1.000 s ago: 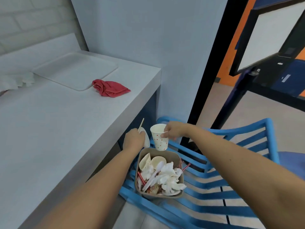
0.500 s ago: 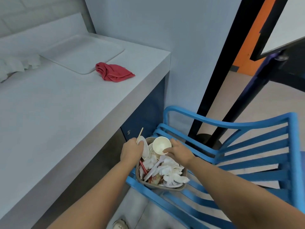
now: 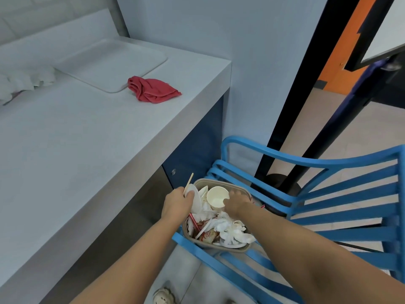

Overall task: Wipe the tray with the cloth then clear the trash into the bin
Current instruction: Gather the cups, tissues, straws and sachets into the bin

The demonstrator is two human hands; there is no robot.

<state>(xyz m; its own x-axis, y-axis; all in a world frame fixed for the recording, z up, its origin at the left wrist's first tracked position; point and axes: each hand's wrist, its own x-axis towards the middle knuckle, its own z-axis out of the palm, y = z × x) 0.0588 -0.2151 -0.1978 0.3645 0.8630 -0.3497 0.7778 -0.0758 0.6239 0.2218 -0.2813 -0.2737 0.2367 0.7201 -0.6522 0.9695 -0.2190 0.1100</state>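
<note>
- Your left hand (image 3: 177,202) has its fingers pinching a wooden stick (image 3: 189,183) and a white plastic piece (image 3: 195,199) at the bin's (image 3: 221,182) rim. Release them short of it and both could fall to the floor (image 3: 190,273).
- Your right hand (image 3: 237,201) touches the paper cup (image 3: 215,197); I cannot tell whether its fingers grip it.
- The heaped bin sits on a slatted blue chair (image 3: 339,194), so pressing down may tip it.
- Farther off on the table (image 3: 76,150), the red cloth (image 3: 153,91) lies crumpled just beside the pale tray (image 3: 109,62).

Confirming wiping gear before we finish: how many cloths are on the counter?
1: the red cloth, crumpled on the counter by the tray. The white ruffled material at the left edge may be paper or cloth; I cannot tell.
</note>
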